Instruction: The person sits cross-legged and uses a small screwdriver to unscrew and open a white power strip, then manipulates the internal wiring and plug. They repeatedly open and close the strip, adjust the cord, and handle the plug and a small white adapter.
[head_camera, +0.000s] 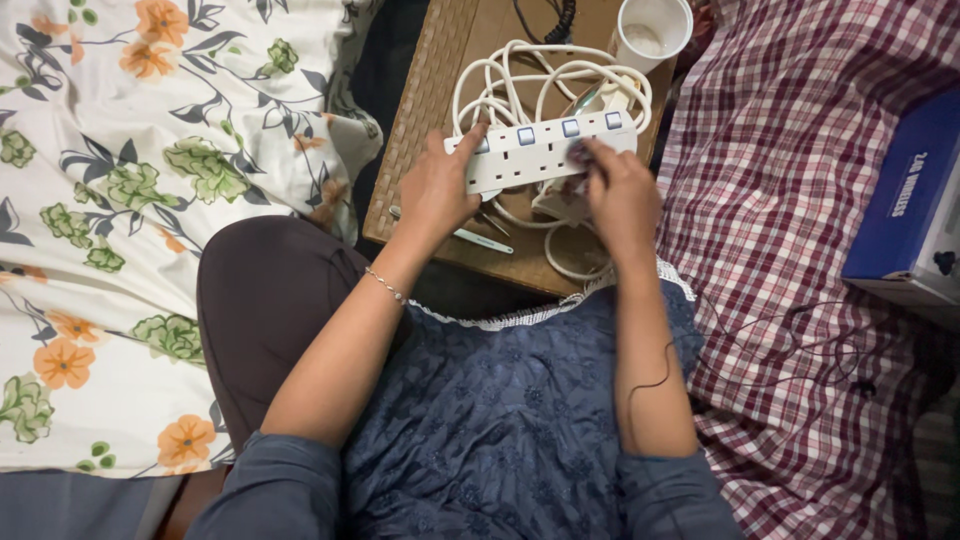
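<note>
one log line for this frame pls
left hand: holds power strip at its left end | right hand: on strip's right side | coiled white cable behind | surface: brown board | cup beyond

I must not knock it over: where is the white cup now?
In the head view, the white cup stands at the top edge, on the far right corner of the brown board, just beyond the coiled white cable.

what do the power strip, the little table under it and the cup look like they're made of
Power strip: smooth white moulded plastic, slightly glossy. Table: probably woven cane or rattan edging, judging by the basket-weave texture, with a flat brown top. Cup: white, matte, thin rim; likely paper or plastic, hard to tell.
</note>
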